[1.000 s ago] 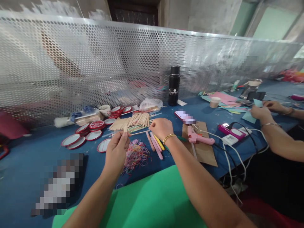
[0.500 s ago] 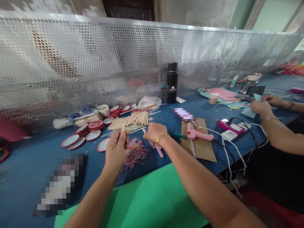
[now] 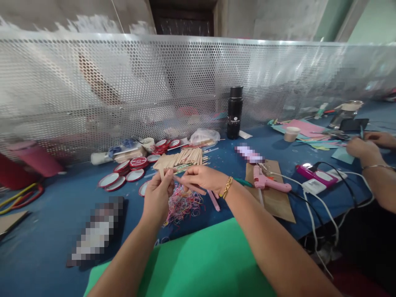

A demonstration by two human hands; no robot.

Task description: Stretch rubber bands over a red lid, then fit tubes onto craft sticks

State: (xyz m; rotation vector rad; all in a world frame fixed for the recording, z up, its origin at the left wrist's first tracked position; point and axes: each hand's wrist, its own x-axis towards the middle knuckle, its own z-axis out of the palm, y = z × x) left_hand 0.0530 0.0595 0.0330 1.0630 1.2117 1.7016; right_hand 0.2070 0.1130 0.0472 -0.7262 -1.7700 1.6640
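My left hand (image 3: 157,194) pinches a flat wooden craft stick (image 3: 161,174), its upper end showing above the thumb. Close beside it, my right hand (image 3: 204,179) holds a dull pink stick (image 3: 198,189), one end pointing at my left fingertips. Whether the two sticks touch is hidden by the fingers. Below both hands lies a tangled pile of coloured rubber bands (image 3: 185,208). Just behind them is a heap of wooden craft sticks (image 3: 187,157). Other pink sticks (image 3: 214,202) rest on the table under my right wrist.
Red-rimmed round tins (image 3: 109,180) stand left of the craft sticks. A pink glue gun (image 3: 269,181) lies on cardboard (image 3: 283,206) at the right, near a power strip (image 3: 315,175) and cables. A black bottle (image 3: 235,113) stands by the mesh partition (image 3: 198,74). A co-worker's hands (image 3: 368,150) hold paper.
My right hand reached down to the coloured sticks, took a pink one and brought it left to my left hand. My left hand still holds the craft stick. The view has turned slightly left.
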